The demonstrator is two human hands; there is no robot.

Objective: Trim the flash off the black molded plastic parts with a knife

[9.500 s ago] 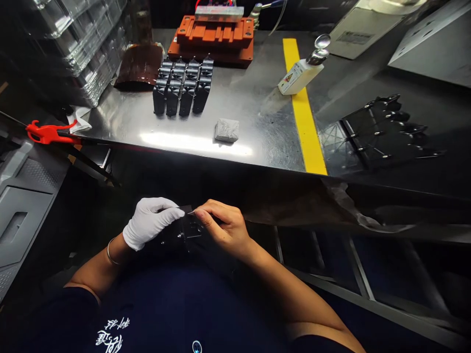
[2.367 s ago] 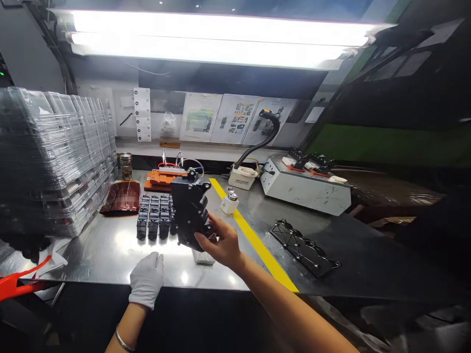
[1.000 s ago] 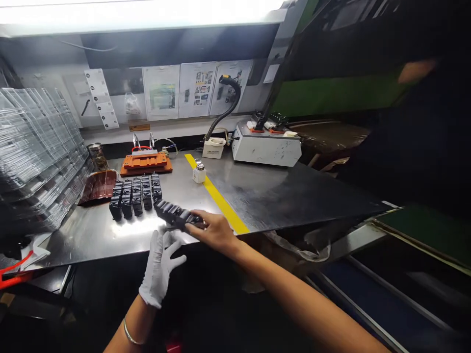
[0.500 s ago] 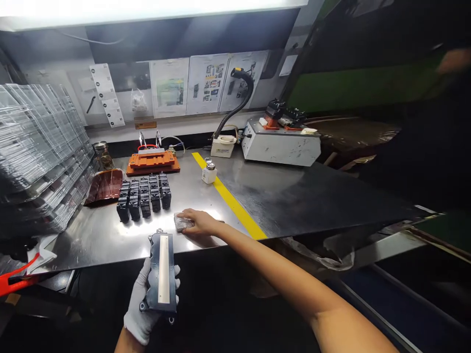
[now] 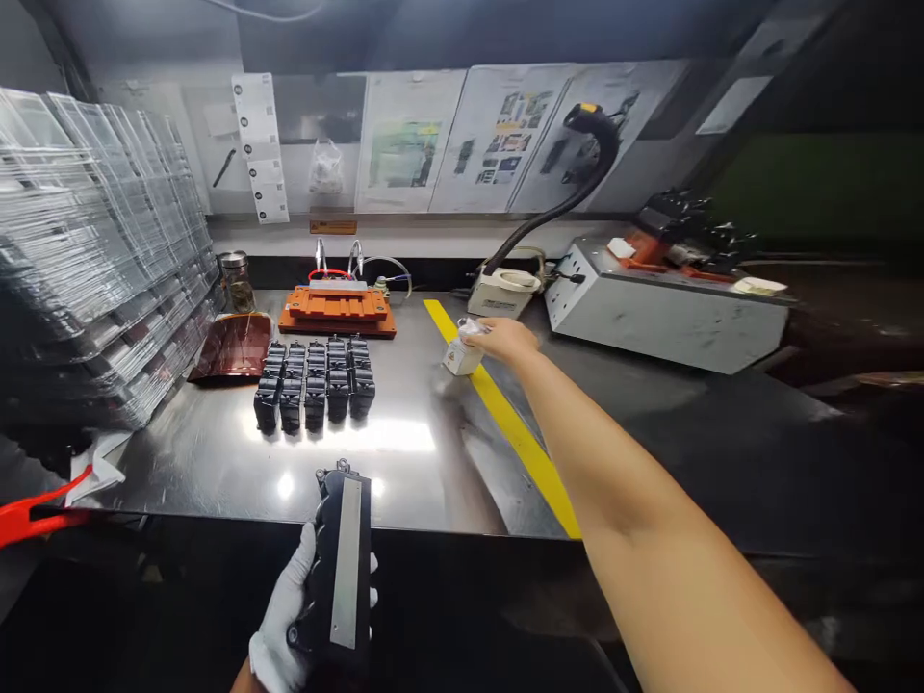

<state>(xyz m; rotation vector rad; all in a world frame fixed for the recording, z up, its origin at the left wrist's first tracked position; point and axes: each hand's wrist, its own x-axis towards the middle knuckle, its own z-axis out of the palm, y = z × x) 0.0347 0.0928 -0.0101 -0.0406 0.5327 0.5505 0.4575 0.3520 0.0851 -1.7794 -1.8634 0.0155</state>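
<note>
While the gloved left hand (image 5: 283, 616) wraps around a black housing (image 5: 329, 553), metal strip (image 5: 346, 568) facing up, by the near edge of the desk (image 5: 411, 486), the bare right hand (image 5: 509, 342) pinches a pale bundle (image 5: 472, 328) at the top of a white bottle (image 5: 462, 359). Five black parts (image 5: 316, 395) stand lined up before an orange fixture (image 5: 336, 306).

Open bench (image 5: 413, 399) separates white bottle (image 5: 460, 359) from black parts (image 5: 315, 388), backed by orange fixture (image 5: 336, 306).
</note>
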